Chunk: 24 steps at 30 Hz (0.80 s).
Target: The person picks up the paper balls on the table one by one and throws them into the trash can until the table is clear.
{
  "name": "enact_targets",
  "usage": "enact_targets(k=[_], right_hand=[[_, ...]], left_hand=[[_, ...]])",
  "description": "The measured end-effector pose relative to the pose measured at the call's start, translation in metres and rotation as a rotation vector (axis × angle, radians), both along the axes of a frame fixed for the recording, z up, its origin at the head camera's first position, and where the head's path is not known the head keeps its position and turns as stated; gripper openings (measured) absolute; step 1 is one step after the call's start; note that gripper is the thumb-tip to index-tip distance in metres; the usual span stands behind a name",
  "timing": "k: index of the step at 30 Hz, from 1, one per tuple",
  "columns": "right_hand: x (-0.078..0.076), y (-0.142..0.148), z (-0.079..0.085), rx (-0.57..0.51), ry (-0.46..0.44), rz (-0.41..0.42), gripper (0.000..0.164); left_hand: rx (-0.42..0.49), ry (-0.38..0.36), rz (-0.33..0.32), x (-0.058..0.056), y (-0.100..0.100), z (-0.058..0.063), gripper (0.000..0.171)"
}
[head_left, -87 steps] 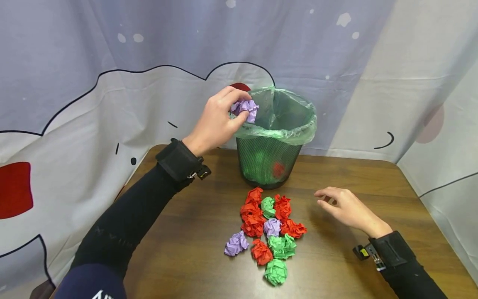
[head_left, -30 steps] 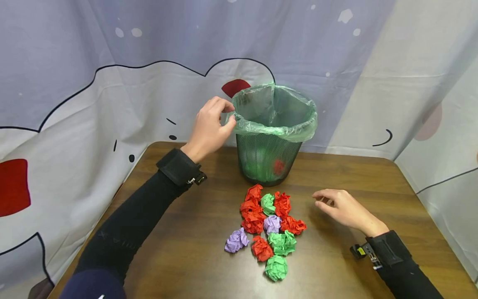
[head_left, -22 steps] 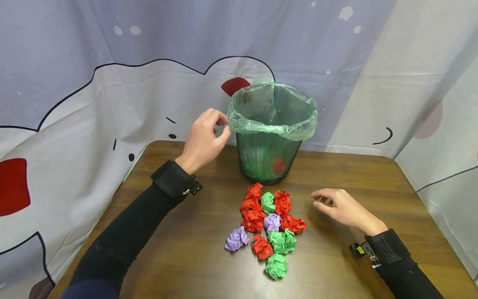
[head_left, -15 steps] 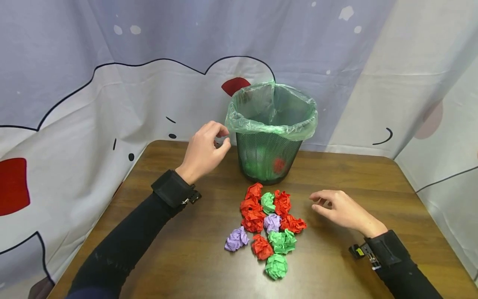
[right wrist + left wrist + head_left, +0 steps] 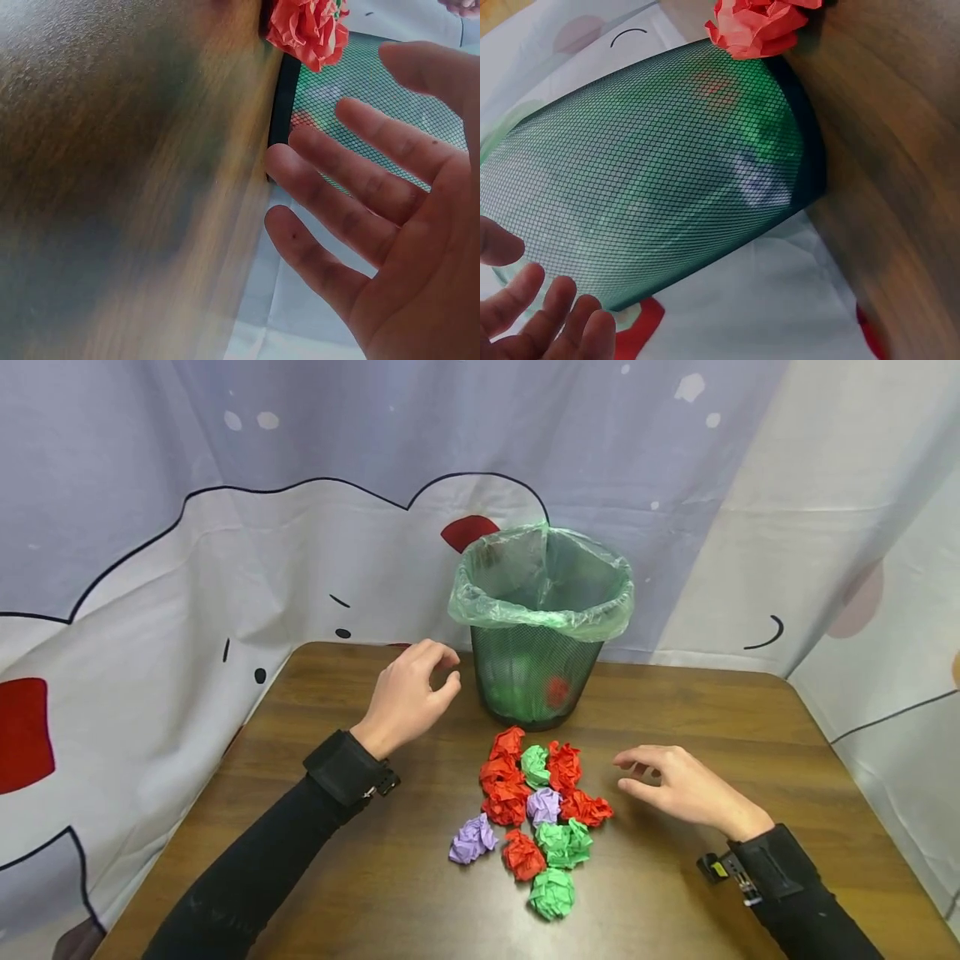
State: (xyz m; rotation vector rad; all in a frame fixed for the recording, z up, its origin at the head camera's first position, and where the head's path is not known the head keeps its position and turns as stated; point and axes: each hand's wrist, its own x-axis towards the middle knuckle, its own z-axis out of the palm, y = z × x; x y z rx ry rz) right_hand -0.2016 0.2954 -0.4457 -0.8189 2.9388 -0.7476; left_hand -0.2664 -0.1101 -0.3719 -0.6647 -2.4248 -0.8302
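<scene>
A black mesh bin [image 5: 537, 672] lined with a green plastic bag [image 5: 540, 593] stands at the back of the wooden table [image 5: 375, 877]. Red, green and purple paper balls show through its mesh [image 5: 705, 172]. In front of it lies a heap of crumpled paper balls [image 5: 542, 814], red, green and purple. My left hand [image 5: 411, 692] hovers empty just left of the bin, fingers loosely curled. My right hand [image 5: 670, 781] rests relaxed and empty right of the heap, its fingers [image 5: 352, 187] spread.
A printed curtain [image 5: 225, 527] hangs close behind and around the table. The table's left edge [image 5: 225, 760] and right edge [image 5: 847, 760] lie near both arms. A lone purple ball [image 5: 472, 839] and a green ball [image 5: 552, 893] sit at the heap's near side.
My left hand dropped the purple ball into the bin, then came down from the rim toward the table, empty. My right hand crept slightly left toward the heap.
</scene>
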Motion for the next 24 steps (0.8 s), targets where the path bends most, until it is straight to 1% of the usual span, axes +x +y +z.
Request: enact_targets(k=[7,13,17,21,24], right_hand=[[0.003,-0.003,0.000,0.008,0.002,0.030,0.038],[0.008,-0.010,0.000,-0.009,0.002,0.124,0.041],[0.011,-0.016,-0.002,-0.009,0.005,0.187,0.040],[0.014,-0.022,-0.005,0.007,0.026,0.221,0.040],[0.016,-0.026,-0.008,0.031,0.031,0.235,0.043]], left_hand=[[-0.011,-0.031,0.014,0.001,-0.003,-0.011,0.015],[-0.020,-0.064,0.010,0.003,-0.001,-0.022,0.015],[-0.026,-0.084,-0.002,0.005,0.000,-0.029,0.016],[-0.035,-0.102,-0.006,0.007,0.001,-0.037,0.015],[-0.040,-0.121,-0.006,0.009,0.001,-0.042,0.014]])
